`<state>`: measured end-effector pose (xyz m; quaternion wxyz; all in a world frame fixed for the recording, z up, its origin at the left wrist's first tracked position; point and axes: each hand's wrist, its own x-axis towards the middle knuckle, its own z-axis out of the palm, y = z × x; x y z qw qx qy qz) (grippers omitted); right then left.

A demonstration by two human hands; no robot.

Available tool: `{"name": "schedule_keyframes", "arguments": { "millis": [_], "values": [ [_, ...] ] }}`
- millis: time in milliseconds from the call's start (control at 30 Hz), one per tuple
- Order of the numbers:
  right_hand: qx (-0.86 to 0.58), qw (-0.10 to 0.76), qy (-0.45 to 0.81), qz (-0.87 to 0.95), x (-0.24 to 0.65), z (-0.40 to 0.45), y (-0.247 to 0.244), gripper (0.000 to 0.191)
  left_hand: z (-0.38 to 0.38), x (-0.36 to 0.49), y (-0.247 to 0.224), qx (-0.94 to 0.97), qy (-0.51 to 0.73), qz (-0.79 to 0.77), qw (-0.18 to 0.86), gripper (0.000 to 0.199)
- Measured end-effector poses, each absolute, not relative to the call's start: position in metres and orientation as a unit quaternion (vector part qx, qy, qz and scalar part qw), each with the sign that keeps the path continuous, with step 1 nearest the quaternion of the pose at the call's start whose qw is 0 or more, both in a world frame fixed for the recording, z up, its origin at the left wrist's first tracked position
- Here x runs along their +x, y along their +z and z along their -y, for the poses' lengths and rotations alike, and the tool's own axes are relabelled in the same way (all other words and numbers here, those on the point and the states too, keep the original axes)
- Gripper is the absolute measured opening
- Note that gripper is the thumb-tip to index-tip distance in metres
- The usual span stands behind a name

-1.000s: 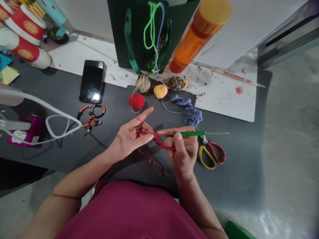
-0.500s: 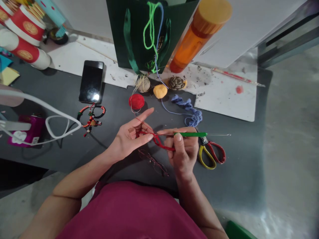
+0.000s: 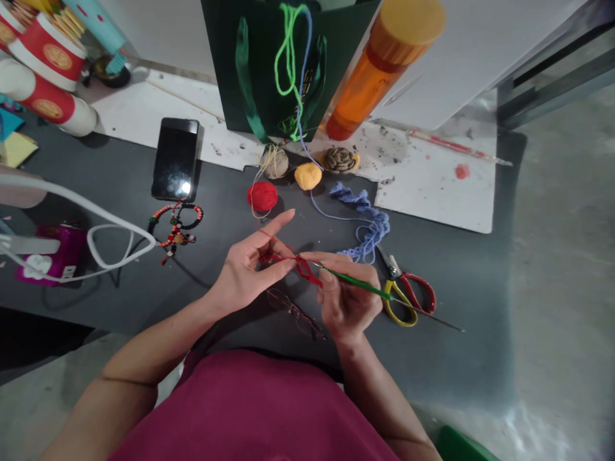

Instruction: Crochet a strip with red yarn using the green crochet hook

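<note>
My left hand (image 3: 250, 266) pinches a piece of red crochet work (image 3: 305, 267) between thumb and fingers, its index finger stretched out with red yarn running over it. My right hand (image 3: 350, 298) is closed around the green handle of a crochet hook (image 3: 358, 282). One end of the hook meets the red work at my left fingertips; the other bare metal end points down to the right. A red yarn ball (image 3: 262, 196) lies beyond my left hand. Just right of my right hand are scissors (image 3: 417, 293) with one yellow and one red handle loop.
Eyeglasses (image 3: 295, 312) lie below my hands. Blue crocheted yarn (image 3: 368, 221), a yellow yarn ball (image 3: 308, 176) and a beige ball (image 3: 275, 162) sit farther back. A phone (image 3: 176, 158), beaded bracelet (image 3: 175, 227) and white cable (image 3: 96, 198) are leftward. Behind stand a dark green bag (image 3: 221, 64) and orange bottle (image 3: 369, 70).
The crochet hook has tilted, its free end swinging down to the right. My right hand has shifted slightly left and turned, uncovering more of the blue yarn and scissors. My left hand barely moved.
</note>
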<state>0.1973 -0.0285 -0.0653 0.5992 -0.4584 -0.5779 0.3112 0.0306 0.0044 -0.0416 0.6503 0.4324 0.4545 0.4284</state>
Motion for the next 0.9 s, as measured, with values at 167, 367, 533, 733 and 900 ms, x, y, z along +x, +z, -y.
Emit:
{"name": "schedule_keyframes", "arguments": {
  "millis": [167,367,533,733,900],
  "values": [
    [-0.435,0.589,0.274,0.624,0.195,0.029,-0.074,0.031,0.000,0.035,-0.044,0.434,0.453,-0.460,0.628,0.062],
    [-0.460,0.582,0.229,0.630,0.193,0.031,-0.072,0.029,0.001,0.036,-0.047,0.342,0.446,-0.402,0.723,0.077],
    [-0.438,0.632,0.326,0.550,0.189,0.030,-0.073,0.020,-0.005,0.035,-0.050,0.193,0.372,-0.334,0.844,0.076],
    [-0.449,0.656,0.423,0.435,0.185,0.034,-0.069,0.006,-0.006,0.036,-0.049,0.179,0.382,-0.336,0.842,0.084],
    [-0.474,0.624,0.338,0.521,0.190,0.033,-0.072,0.014,-0.001,0.039,-0.049,0.238,0.424,-0.364,0.795,0.090]
  ]
}}
